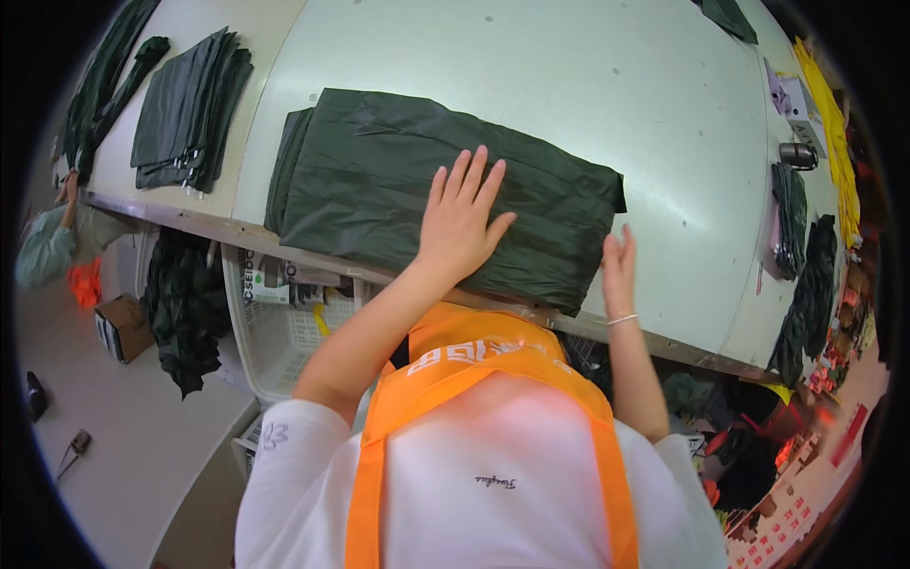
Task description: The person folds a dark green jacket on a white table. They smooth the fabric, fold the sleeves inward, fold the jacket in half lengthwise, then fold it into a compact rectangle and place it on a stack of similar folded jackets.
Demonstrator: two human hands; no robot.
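Apron [517, 330], left fingers [474, 177] spread on green fabric [370, 161], right fingers [627, 248] parted, basket [239, 322] of packets [270, 278]

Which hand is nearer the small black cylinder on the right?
Right. The right hand is left of the black cylinder, by the dark-green folded fabric; the left hand lies farther left, atop the fabric.
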